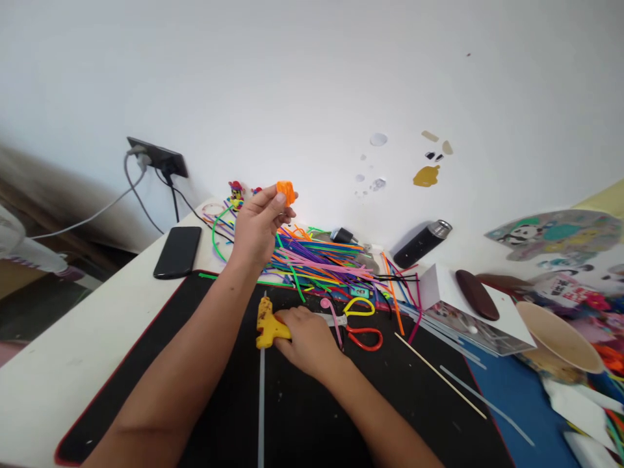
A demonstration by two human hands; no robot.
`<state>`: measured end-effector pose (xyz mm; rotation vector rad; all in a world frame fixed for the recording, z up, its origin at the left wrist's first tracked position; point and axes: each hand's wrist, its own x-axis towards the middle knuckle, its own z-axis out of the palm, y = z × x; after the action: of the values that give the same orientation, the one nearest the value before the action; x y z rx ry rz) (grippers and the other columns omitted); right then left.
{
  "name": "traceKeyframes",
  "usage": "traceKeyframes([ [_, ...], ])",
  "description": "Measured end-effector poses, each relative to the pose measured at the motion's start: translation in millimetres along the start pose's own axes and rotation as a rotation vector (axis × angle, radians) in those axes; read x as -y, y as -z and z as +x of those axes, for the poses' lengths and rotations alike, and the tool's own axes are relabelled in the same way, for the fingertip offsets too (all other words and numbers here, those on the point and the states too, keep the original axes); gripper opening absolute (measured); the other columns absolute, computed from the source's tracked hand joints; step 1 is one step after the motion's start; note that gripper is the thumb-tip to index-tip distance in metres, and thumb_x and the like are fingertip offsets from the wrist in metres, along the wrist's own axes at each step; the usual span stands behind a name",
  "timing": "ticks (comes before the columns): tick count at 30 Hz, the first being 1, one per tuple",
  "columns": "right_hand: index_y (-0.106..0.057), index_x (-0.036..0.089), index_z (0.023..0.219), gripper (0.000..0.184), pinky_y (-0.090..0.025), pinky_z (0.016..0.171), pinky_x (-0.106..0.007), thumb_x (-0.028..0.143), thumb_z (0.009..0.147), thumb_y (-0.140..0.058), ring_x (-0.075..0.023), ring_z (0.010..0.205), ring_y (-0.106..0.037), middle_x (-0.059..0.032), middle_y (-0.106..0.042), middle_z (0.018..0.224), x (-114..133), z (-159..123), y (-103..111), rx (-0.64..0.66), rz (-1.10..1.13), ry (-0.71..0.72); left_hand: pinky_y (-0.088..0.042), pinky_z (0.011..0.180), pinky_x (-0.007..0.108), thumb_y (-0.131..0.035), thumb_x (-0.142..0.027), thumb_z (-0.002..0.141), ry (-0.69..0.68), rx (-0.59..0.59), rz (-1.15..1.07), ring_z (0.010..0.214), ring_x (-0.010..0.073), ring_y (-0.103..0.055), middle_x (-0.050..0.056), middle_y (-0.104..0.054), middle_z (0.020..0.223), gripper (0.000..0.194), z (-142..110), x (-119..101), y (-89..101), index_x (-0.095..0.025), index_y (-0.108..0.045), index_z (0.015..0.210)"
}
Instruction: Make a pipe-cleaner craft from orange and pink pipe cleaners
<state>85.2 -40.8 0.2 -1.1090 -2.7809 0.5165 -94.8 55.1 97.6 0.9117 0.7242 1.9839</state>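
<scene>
My left hand (pixel 258 224) is raised above the desk and pinches a small orange piece (pixel 285 192) between thumb and fingertips. My right hand (pixel 305 338) rests on the black mat (pixel 146 377), closed around the handle of a yellow glue gun (pixel 266 325) that lies there. A clear glue stick (pixel 262 403) runs from the gun toward me. Behind both hands lies a heap of several coloured straws (pixel 316 260). Scissors with one yellow and one red handle (pixel 363 322) lie just right of my right hand.
A black phone (pixel 178 251) lies at the desk's left. A wall socket with plugged cables (pixel 156 157) sits behind it. A dark flask (pixel 422 244) lies on its side at the back. A thin wooden stick (pixel 439 376), a white box (pixel 468 312) and a paper bowl (pixel 558 338) are at right.
</scene>
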Motion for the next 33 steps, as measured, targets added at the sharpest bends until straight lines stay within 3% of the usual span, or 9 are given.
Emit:
traceKeyframes([
  [9,-0.069,0.016,0.134,0.048,-0.050,0.091,-0.038,0.046,0.097,-0.076,-0.0280,0.105,-0.065,-0.0106,-0.075,0.112,8.3,4.8,4.9,-0.037,-0.048,0.143,-0.052,0.063,0.027,-0.092,-0.039,0.077,0.057,0.066,-0.003,0.067,0.0126,-0.065,0.008,-0.079,0.097,0.032,-13.7,5.3,-12.8,-0.019,-0.082,0.099],
  [12,-0.073,0.018,0.126,0.036,-0.050,0.092,-0.037,0.045,0.102,-0.070,-0.0260,0.103,-0.067,-0.0103,-0.076,0.109,-1.7,-9.7,11.1,-0.129,0.036,0.140,-0.051,0.062,0.025,-0.094,-0.041,0.074,0.079,0.110,0.028,0.067,0.0128,-0.066,0.008,-0.080,0.094,0.036,-17.7,8.5,-14.2,-0.019,-0.083,0.100],
  [16,-0.078,0.020,0.108,0.020,-0.049,0.095,-0.036,0.031,0.106,-0.061,-0.0235,0.099,-0.070,-0.0085,-0.078,0.100,-31.3,-37.9,21.3,-0.348,0.216,-0.040,-0.050,0.059,0.025,-0.095,-0.046,0.071,0.131,0.183,0.127,0.065,0.0137,-0.064,0.007,-0.080,0.088,0.040,-22.5,15.5,-16.2,-0.019,-0.084,0.099],
  [19,-0.078,0.022,0.101,0.020,-0.051,0.081,-0.032,0.030,0.103,-0.061,-0.0220,0.086,-0.071,-0.0066,-0.077,0.090,-58.1,-56.3,27.6,-0.439,0.332,-0.249,-0.050,0.060,0.026,-0.092,-0.045,0.075,0.147,0.261,0.222,0.064,0.0144,-0.063,0.005,-0.078,0.083,0.036,-27.2,22.3,-18.4,-0.019,-0.085,0.099],
  [22,-0.077,0.021,0.098,0.019,-0.050,0.077,-0.030,0.031,0.101,-0.061,-0.0209,0.082,-0.071,-0.0058,-0.078,0.093,-78.4,-66.4,29.4,-0.499,0.414,-0.395,-0.051,0.062,0.028,-0.090,-0.043,0.077,0.168,0.336,0.289,0.065,0.0154,-0.063,0.004,-0.076,0.078,0.031,-32.5,28.6,-20.7,-0.020,-0.086,0.098],
  [26,-0.077,0.021,0.102,0.018,-0.048,0.074,-0.029,0.031,0.100,-0.062,-0.0205,0.079,-0.069,-0.0051,-0.077,0.091,-86.7,-63.6,25.5,-0.419,0.346,-0.458,-0.052,0.061,0.029,-0.088,-0.042,0.078,0.212,0.400,0.351,0.064,0.0171,-0.064,0.003,-0.075,0.074,0.029,-38.7,33.3,-22.9,-0.021,-0.085,0.098],
  [33,-0.078,0.022,0.110,0.025,-0.043,0.073,-0.030,0.041,0.105,-0.062,-0.0226,0.087,-0.071,-0.0059,-0.077,0.095,-74.8,-35.4,25.0,-0.261,0.132,-0.506,-0.052,0.062,0.029,-0.086,-0.041,0.080,0.224,0.447,0.408,0.066,0.0172,-0.063,0.003,-0.073,0.074,0.023,-44.8,37.3,-20.5,-0.022,-0.085,0.092],
])
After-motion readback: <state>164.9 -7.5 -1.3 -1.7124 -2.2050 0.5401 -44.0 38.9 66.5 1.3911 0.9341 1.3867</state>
